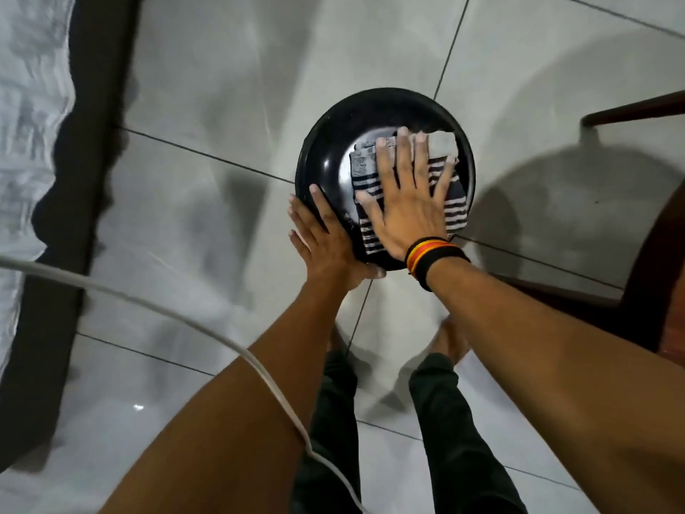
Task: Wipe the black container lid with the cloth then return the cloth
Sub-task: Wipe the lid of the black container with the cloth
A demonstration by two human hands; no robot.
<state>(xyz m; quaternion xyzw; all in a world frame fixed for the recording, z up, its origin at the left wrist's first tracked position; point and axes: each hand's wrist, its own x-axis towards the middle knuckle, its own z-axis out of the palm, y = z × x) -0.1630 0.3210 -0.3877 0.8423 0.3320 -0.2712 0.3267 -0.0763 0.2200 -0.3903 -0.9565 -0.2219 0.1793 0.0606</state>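
A round black container lid is held above the tiled floor in the middle of the view. My left hand grips its near-left rim from below and the side. A folded cloth with black and pale stripes lies on the lid's right half. My right hand presses flat on that cloth with fingers spread; a black, orange and yellow band circles its wrist. Most of the cloth is hidden under the palm.
A dark wooden chair stands at the right. A white-covered mattress with a dark border runs along the left. A white cable crosses over my left forearm. My legs and bare feet stand on the glossy tiles below.
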